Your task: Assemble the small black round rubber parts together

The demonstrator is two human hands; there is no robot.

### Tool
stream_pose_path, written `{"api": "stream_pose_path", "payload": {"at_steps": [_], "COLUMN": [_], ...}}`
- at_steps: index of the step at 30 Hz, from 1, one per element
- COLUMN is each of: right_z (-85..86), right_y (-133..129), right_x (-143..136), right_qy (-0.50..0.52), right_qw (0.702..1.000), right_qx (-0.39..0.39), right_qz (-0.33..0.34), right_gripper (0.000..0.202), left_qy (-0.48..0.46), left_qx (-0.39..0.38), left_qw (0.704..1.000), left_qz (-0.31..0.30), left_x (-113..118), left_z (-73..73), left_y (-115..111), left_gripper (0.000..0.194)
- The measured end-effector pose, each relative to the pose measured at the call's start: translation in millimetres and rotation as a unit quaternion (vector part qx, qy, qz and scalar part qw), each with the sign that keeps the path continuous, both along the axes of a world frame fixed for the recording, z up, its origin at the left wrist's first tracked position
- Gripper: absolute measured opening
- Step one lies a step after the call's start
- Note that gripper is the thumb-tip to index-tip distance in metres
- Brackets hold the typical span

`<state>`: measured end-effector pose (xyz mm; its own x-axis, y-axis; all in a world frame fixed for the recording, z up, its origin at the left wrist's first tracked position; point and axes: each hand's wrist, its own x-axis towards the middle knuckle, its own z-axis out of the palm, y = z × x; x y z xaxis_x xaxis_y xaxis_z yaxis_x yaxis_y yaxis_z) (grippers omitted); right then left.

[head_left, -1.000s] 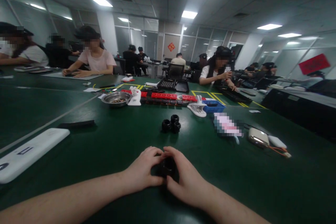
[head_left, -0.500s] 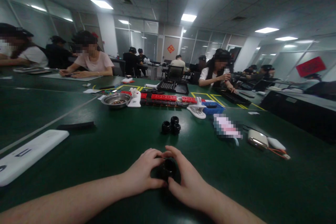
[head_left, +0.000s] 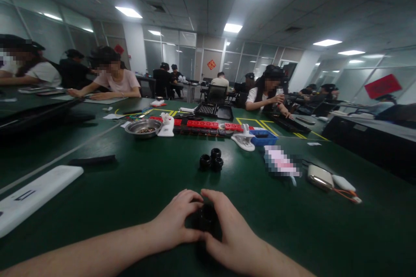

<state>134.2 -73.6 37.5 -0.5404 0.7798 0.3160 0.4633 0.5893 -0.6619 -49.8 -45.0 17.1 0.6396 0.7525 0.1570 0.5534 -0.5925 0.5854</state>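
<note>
Black piece (head_left: 206, 216) on or just over the green table (head_left: 146, 194), between left hand (head_left: 173, 220) and right hand (head_left: 233, 227), both curled round it; whether gripping, cannot tell. Probably light, stiff, slick: take opposite sides. Three black rings (head_left: 215, 158) beyond.

Pc (head_left: 207, 215) before 3-pc cluster (head_left: 216, 155) on tbl (head_left: 156, 173), bowl (head_left: 143, 135) behind L, bin (head_left: 264, 141) behind R.

The hands (head_left: 232, 227) curl around a black piece (head_left: 207, 216), three rounded black parts (head_left: 216, 155) beyond on the green table (head_left: 130, 199).

Black pieces (head_left: 215, 157) on green table (head_left: 146, 186)
</note>
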Motion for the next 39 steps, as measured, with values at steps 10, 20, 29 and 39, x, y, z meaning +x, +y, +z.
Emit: {"api": "stream_pose_path", "payload": {"at_steps": [10, 20, 29, 39], "right_z": [9.3, 2.3, 4.2, 0.7], "right_y": [0, 2, 4, 8], "right_x": [0, -6, 0, -6], "right_qy": [0.002, -0.042, 0.007, -0.048], "right_qw": [0.999, 0.996, 0.999, 0.996], "right_qx": [-0.008, -0.01, 0.036, 0.028], "right_qz": [0.036, -0.08, 0.004, -0.068], "right_gripper": [0.061, 0.056, 0.062, 0.051], "left_qy": [0.003, 0.01, 0.005, 0.005], "left_qx": [0.001, 0.015, 0.001, -0.009], "left_qw": [1.0, 1.0, 1.0, 1.0], "left_qz": [0.005, 0.009, 0.002, -0.004], "left_x": [2, 2, 2, 2], "left_z": [1.2, -2.3, 2.5, 1.8], "left_y": [-1, 0, 0, 0], "left_gripper": [0.041, 0.035, 0.037, 0.037]}}
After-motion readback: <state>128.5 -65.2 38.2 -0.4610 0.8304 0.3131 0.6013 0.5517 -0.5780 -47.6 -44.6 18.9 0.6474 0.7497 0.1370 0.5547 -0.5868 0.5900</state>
